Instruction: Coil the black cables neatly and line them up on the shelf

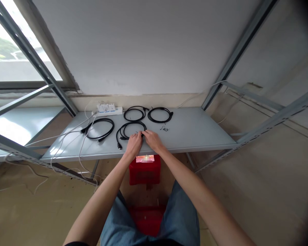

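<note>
A coiled black cable point(122, 129) lies on the grey shelf near its front edge, its plug end point(119, 146) loose at the lower left. My left hand point(134, 142) is closed on the coil's lower right side. Close against it, my right hand point(152, 139) pinches the same side of the loop. A thin dark strand shows by the left fingertips; what else lies between the fingers is hidden. Three more black coils surround this one: a left coil point(112, 131), a back coil point(125, 115) and a right coil point(171, 118). Several small black ties point(164, 128) rest right of my hands.
A white power strip point(118, 110) with adapters sits at the back left of the shelf point(195, 133). White cords point(80, 150) hang over the front left edge. Metal uprights point(215, 90) frame both sides. Below the front edge stands a red stool point(144, 172).
</note>
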Motion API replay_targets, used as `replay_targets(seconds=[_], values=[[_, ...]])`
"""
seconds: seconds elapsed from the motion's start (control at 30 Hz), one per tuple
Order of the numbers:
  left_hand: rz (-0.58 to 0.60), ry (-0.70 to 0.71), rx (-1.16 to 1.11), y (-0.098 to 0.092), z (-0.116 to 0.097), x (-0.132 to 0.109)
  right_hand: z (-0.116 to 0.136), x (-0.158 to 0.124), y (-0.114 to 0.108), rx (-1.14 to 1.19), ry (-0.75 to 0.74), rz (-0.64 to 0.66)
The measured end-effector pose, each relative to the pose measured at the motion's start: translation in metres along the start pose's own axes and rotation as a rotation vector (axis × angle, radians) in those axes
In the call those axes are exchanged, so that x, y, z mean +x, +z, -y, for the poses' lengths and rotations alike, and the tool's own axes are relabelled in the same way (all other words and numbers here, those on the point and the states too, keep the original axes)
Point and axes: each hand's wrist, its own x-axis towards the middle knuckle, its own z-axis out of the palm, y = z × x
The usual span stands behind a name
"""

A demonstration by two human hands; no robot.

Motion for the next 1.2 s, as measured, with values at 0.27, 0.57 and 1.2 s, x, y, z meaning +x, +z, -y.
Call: replay_targets(seconds=[0.27,0.57,1.2], values=[[0.009,0.013,0.008,0.005,0.004,0.002,0.0,0.001,0.003,0.067,0.032,-0.058],[-0.009,0.011,-0.017,0.001,0.002,-0.001,0.001,-0.003,0.0,0.182,0.001,-0.053],[-0.062,-0.041,-0.317,0.004,0.013,0.004,-0.014,0.007,0.006,0.555,0.169,-0.101]])
